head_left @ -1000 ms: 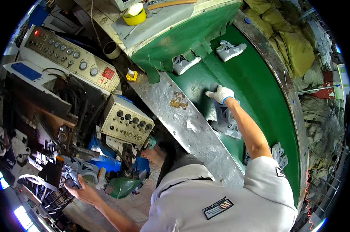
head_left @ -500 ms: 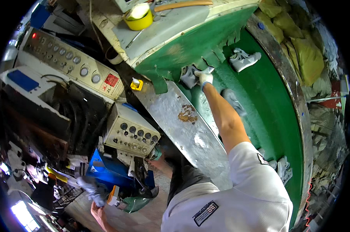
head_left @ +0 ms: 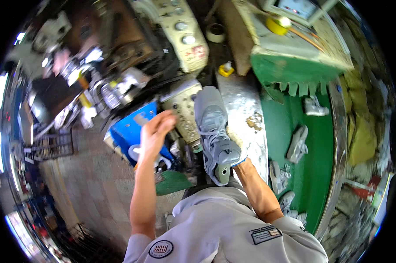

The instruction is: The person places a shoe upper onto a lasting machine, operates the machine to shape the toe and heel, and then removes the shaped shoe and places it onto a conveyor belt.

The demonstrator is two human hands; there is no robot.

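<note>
In front of my body a grey lace-up sneaker [head_left: 211,131] points its toe away from me. A greenish shoe last [head_left: 223,173] with a hole in its top shows at the heel opening. My right hand [head_left: 236,136], in a pale glove, grips the shoe from its right side; its fingers are partly hidden behind it. My bare left hand [head_left: 159,127] is held up to the left of the shoe, apart from it. It looks empty, with its fingers loosely bent and a little blurred. Below it stands a blue machine [head_left: 132,131].
Several grey shoes, one of them a sneaker [head_left: 298,143], lie on the green conveyor belt [head_left: 276,127] at the right. A metal ledge [head_left: 244,105] runs beside it. Green strip flaps [head_left: 300,88] hang at its far end. Control panels [head_left: 184,105] stand ahead and left.
My right hand has come back from the conveyor's far end with the grey sneaker. My left hand has risen from beside another grey shoe at lower left. The view has turned left.
</note>
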